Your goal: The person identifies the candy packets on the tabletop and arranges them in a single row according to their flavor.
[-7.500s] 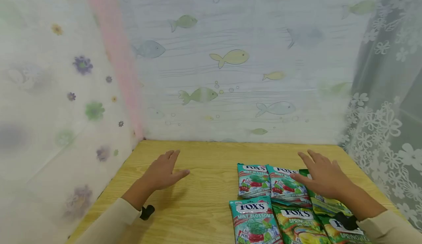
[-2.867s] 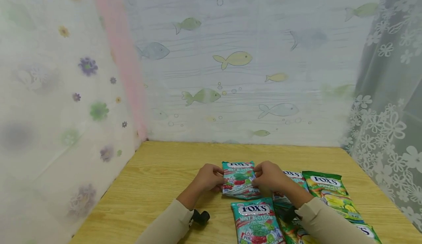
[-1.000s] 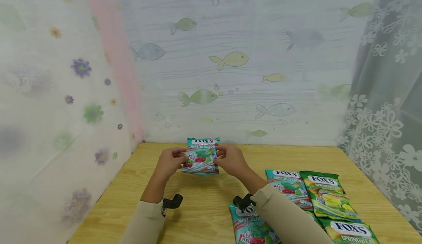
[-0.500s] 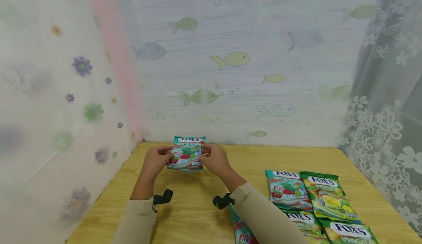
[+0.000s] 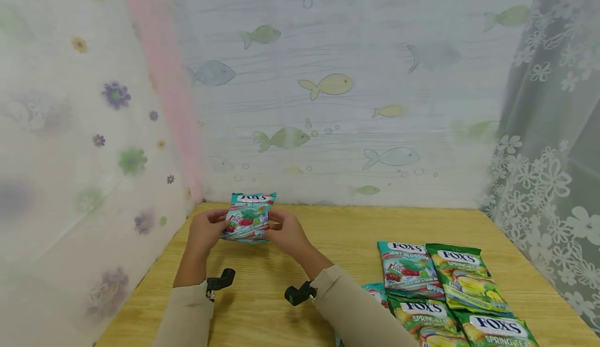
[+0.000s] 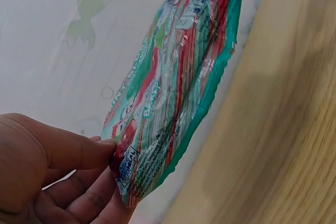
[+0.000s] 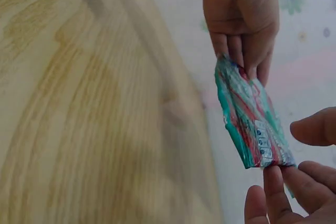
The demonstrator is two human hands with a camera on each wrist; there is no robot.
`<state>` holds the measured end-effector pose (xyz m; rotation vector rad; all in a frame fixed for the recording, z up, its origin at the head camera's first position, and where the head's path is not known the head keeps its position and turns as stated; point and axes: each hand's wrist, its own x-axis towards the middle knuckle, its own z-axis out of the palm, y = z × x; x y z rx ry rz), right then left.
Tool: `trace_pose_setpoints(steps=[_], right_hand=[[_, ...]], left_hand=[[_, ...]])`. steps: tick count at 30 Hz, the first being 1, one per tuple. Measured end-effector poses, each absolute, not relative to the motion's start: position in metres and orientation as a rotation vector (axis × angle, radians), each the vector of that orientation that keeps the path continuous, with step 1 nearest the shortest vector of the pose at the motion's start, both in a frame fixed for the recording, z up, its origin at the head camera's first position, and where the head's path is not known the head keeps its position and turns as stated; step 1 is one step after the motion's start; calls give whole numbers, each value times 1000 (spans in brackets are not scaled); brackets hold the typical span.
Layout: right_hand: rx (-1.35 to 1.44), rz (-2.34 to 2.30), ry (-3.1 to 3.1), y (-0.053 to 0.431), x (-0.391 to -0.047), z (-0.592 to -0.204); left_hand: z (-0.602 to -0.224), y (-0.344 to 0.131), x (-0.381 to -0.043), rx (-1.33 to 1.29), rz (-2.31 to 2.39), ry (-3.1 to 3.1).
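Observation:
A teal Fox's Mint Blossom candy bag [image 5: 248, 219] is held up over the far left part of the table, front toward me, its shadow below. My left hand [image 5: 205, 232] pinches its left edge; in the left wrist view, the thumb [image 6: 79, 150] presses the front and the fingers are behind. At the right edge is my right hand [image 5: 291, 235]. In the right wrist view its extended fingers touch the candy bag's [image 7: 254, 121] edge, while the right thumb [image 7: 317, 127] stands apart from it.
On the right of the wooden table [image 5: 347, 237] lie a Mint Blossom bag [image 5: 410, 271] and several yellow-green Spring Tea bags [image 5: 469, 279]. Another teal bag [image 5: 375, 290] is mostly hidden under my right sleeve [image 5: 361, 305]. A fish-print curtain [image 5: 328, 128] hangs behind the table, a flowered one [image 5: 94, 180] at left.
Both hands have taken the Mint Blossom bag from the back row, lifted it and carried it left toward the far corner. Over the last half second it has shifted slightly further left.

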<state>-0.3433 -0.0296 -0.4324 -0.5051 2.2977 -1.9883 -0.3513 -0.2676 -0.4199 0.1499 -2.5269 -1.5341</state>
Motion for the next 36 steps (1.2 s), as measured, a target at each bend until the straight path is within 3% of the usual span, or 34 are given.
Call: trace_pose_setpoints(steps=[9,36], right_hand=[[-651,-2033,2048,-45,-342,-445],[-526,-1921,1918,-59,-343,-462]], left_hand=[[-427,-279,-351,208,-1590,-2481],[-459,-299,-359,329,-1610,-2516]])
